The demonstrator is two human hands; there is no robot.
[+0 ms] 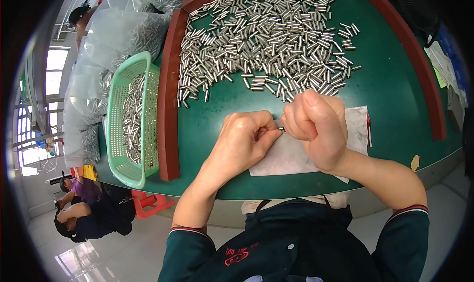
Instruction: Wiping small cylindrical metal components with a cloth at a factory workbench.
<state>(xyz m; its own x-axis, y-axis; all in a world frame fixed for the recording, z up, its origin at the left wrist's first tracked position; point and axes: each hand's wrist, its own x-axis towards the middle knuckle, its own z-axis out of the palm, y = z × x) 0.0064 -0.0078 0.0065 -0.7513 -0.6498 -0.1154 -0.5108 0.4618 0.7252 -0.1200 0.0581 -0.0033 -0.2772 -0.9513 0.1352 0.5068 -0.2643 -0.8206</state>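
Both of my hands are close together over a stained white cloth [276, 161] near the table's front edge. Between the thumb and fingers of my left hand [239, 139] is a small metal pin [281, 129], its shiny end poking out towards the right hand. My right hand [318, 126] is curled closed just beside that end, thumb side up; whatever its fingers grip is hidden. Beyond the hands spreads a large loose heap of short shiny metal pins [266, 40] on the green tabletop [212, 121].
Dark red rails [170, 99] border the table left and right. Left of the rail stands a green plastic basket [116, 119] partly filled with pins. Clear plastic bags [108, 40] of metal parts lie beyond it. A red stool [150, 203] and seated people [94, 208] are at the lower left.
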